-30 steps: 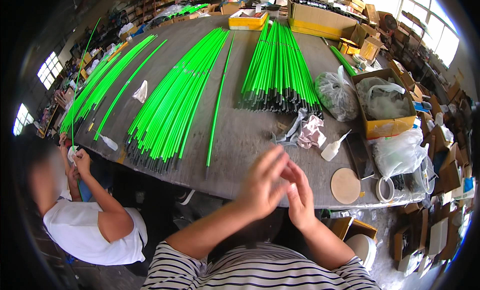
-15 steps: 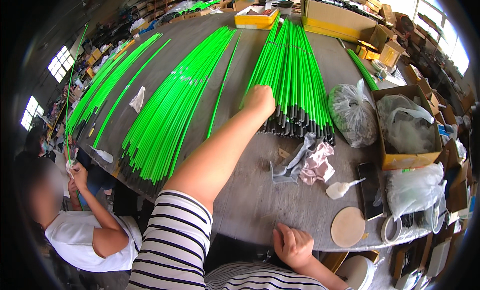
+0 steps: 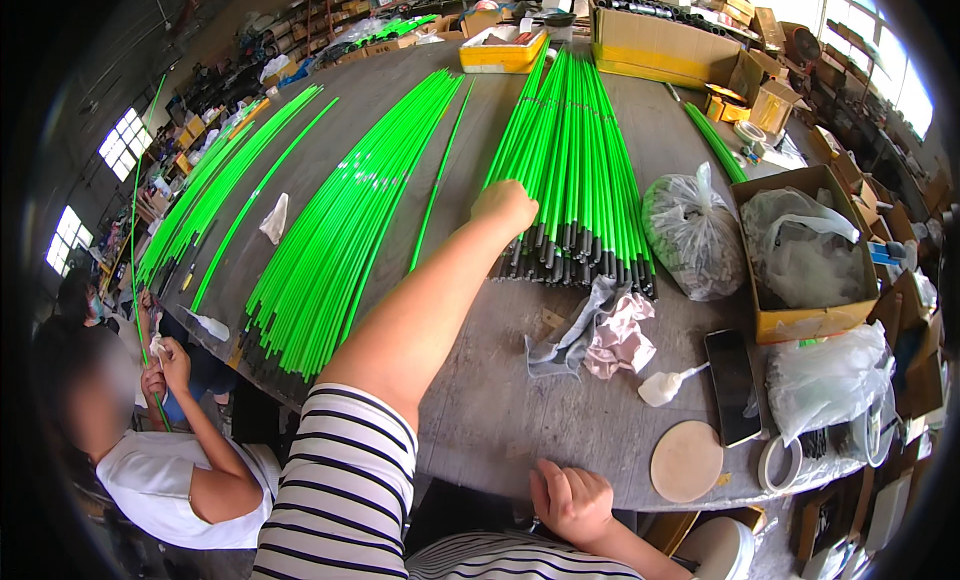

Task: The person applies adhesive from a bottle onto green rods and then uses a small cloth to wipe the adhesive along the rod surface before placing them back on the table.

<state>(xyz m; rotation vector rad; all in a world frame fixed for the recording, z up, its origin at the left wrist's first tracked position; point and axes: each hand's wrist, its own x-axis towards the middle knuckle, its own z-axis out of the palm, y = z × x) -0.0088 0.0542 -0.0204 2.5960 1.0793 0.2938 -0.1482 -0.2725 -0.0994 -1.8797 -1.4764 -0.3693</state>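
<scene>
Watching remotely, I see green rods point(image 3: 580, 150) against my left hand point(image 3: 507, 208), the worktop point(image 3: 470, 420) edge by my right hand point(image 3: 574, 502). Both are curled; pinching what, I cannot tell.

Worktable point(image 3: 465, 425), grey-topped. On it, near side: pink cloth point(image 3: 622, 338), crumpled, against a grey cloth point(image 3: 560, 352); white squeeze bottle point(image 3: 658, 388), thin nozzle pointing toward a black smartphone point(image 3: 734, 395); round beige disc point(image 3: 687, 462), flat; white ring point(image 3: 765, 464), just beside the disc. Right side: knotted clear bag point(image 3: 690, 238), filled with small greyish pieces; open cardboard carton point(image 3: 815, 322), containing translucent plastic; clear plastic bag point(image 3: 830, 380), in front of the carton. Far edge: yellow-and-white tray point(image 3: 500, 62); long cardboard box point(image 3: 655, 48), yellow-banded, holding black parts. Left: one co-worker in white T-shirt point(image 3: 170, 485); paned window point(image 3: 125, 143).
</scene>
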